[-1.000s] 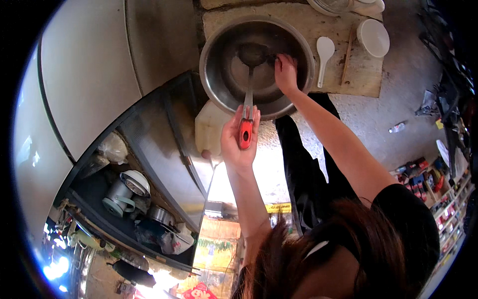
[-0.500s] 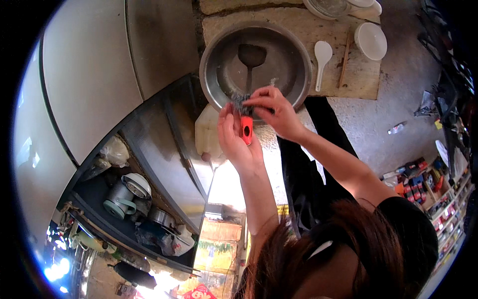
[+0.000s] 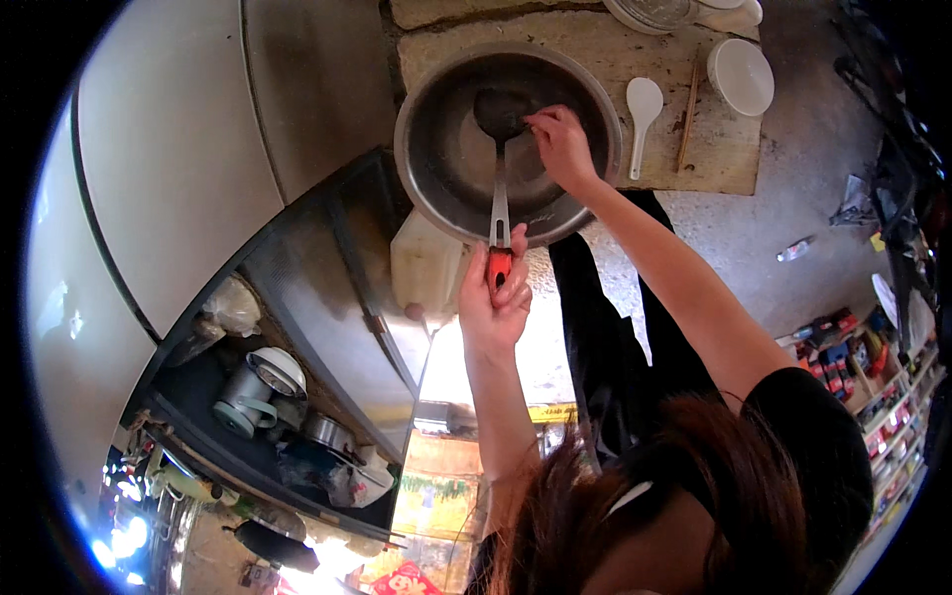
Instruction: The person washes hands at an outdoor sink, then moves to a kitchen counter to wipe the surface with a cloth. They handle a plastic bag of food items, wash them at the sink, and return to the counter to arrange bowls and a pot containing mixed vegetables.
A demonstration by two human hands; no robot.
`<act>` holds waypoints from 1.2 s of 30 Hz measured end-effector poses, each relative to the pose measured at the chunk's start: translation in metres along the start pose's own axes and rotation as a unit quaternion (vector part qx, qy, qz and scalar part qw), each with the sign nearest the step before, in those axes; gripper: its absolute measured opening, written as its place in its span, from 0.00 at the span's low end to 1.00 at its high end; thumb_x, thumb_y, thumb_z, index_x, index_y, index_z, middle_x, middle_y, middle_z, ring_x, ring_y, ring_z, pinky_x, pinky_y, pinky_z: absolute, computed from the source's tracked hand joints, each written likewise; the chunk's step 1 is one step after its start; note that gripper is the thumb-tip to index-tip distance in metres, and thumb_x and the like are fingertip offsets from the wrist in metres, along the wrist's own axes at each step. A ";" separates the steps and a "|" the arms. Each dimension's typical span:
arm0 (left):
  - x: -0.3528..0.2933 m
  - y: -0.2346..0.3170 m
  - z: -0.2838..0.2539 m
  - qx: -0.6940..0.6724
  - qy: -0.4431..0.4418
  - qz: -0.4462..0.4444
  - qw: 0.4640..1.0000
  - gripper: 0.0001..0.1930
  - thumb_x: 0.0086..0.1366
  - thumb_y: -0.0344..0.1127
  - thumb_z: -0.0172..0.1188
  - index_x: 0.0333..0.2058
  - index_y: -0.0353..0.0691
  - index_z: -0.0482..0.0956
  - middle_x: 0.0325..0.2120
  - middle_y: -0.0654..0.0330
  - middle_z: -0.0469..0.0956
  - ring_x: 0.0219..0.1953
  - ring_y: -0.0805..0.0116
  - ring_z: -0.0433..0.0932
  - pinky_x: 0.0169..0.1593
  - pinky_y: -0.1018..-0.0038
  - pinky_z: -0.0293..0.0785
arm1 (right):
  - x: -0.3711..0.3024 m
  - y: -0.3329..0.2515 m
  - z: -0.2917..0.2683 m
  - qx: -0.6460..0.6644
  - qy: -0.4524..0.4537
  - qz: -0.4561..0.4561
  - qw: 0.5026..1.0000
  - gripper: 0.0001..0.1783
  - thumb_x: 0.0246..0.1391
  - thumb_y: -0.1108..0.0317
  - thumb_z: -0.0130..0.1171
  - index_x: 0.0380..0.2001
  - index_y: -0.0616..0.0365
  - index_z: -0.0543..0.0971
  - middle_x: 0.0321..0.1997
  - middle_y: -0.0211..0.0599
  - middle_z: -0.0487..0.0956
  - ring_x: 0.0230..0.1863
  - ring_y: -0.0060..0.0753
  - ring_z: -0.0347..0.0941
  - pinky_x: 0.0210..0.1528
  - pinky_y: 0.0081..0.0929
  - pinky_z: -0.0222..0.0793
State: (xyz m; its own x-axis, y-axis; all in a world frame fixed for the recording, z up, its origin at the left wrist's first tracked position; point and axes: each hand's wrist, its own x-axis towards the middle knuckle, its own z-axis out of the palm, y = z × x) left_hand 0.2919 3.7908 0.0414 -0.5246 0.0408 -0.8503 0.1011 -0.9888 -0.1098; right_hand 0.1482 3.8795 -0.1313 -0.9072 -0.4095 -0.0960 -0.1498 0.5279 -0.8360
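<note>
My left hand [image 3: 492, 312] is closed round the red grip of a spatula [image 3: 500, 183]. The spatula's long metal shaft reaches away from me over a wide metal basin [image 3: 424, 129], and its dark, broad head lies above the basin's inside. My right hand [image 3: 563, 151] is at the right edge of that head, fingers pinched together. Between those fingertips a grey steel wool scourer shows only dimly against the dark metal; the half-second-old picture shows it more plainly.
The basin stands on a worn board [image 3: 729, 159]. To its right lie a white rice paddle [image 3: 643, 107], a pair of wooden chopsticks [image 3: 688, 109] and a white bowl [image 3: 741, 77]. A pale plastic jug [image 3: 421, 260] stands below the basin's left side. Pots sit on a dark shelf [image 3: 188, 397].
My right hand has moved up the spatula with the scourer, from near the grip to the head. My left hand has shifted slightly toward me and right, still gripping the handle.
</note>
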 end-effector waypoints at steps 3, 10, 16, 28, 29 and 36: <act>-0.010 -0.007 -0.002 0.164 -0.006 0.040 0.986 0.20 0.70 0.41 0.38 0.51 0.30 0.64 0.29 0.62 0.71 0.12 0.83 0.58 0.11 0.87 0.48 | -0.002 0.010 -0.004 -0.062 0.016 0.022 0.998 0.13 0.44 0.76 0.54 0.35 0.54 0.79 0.41 0.43 0.71 0.45 0.49 0.66 0.47 0.38 0.65; -0.024 -0.017 -0.004 0.764 0.161 0.245 0.575 0.19 0.63 0.35 0.49 0.51 0.34 0.66 0.26 0.56 0.72 0.23 0.69 0.71 0.30 0.74 0.68 | -0.003 0.024 0.014 -0.180 -0.171 0.101 0.963 0.19 0.41 0.76 0.54 0.41 0.50 0.76 0.48 0.47 0.66 0.50 0.54 0.63 0.53 0.41 0.62; -0.020 -0.018 0.003 0.772 0.199 0.283 0.533 0.22 0.57 0.30 0.57 0.51 0.35 0.68 0.21 0.61 0.69 0.24 0.74 0.67 0.31 0.78 0.66 | -0.010 0.011 -0.004 0.311 -0.032 0.404 0.860 0.14 0.49 0.70 0.56 0.42 0.58 0.77 0.39 0.45 0.77 0.44 0.42 0.71 0.49 0.30 0.64; 0.000 -0.017 0.015 0.760 0.164 0.307 0.549 0.19 0.58 0.32 0.55 0.49 0.34 0.69 0.22 0.57 0.71 0.24 0.71 0.69 0.31 0.75 0.66 | -0.064 -0.118 -0.063 0.179 -0.154 0.064 0.970 0.11 0.48 0.76 0.56 0.36 0.55 0.80 0.37 0.40 0.69 0.43 0.38 0.67 0.44 0.29 0.64; 0.002 -0.015 0.012 0.771 0.162 0.306 0.535 0.19 0.59 0.33 0.55 0.49 0.34 0.69 0.22 0.57 0.72 0.23 0.71 0.69 0.30 0.75 0.66 | -0.065 -0.121 -0.062 0.158 -0.168 0.026 0.973 0.11 0.46 0.78 0.56 0.35 0.55 0.81 0.36 0.40 0.68 0.43 0.39 0.66 0.44 0.30 0.64; -0.005 -0.030 0.008 0.775 0.186 0.173 0.579 0.14 0.60 0.33 0.54 0.43 0.32 0.70 0.25 0.45 0.73 0.27 0.54 0.74 0.33 0.65 0.68 | -0.013 -0.047 -0.006 0.034 -0.055 -0.059 0.996 0.08 0.44 0.78 0.56 0.29 0.56 0.81 0.34 0.40 0.70 0.40 0.45 0.65 0.42 0.36 0.64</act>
State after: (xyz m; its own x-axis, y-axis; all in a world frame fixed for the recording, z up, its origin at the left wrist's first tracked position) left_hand 0.2849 3.8192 0.0529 -0.4518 -0.4561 -0.7667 -0.8853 0.1234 0.4483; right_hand 0.1645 3.8641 -0.0875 -0.8364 -0.5457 -0.0507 -0.2218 0.4217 -0.8792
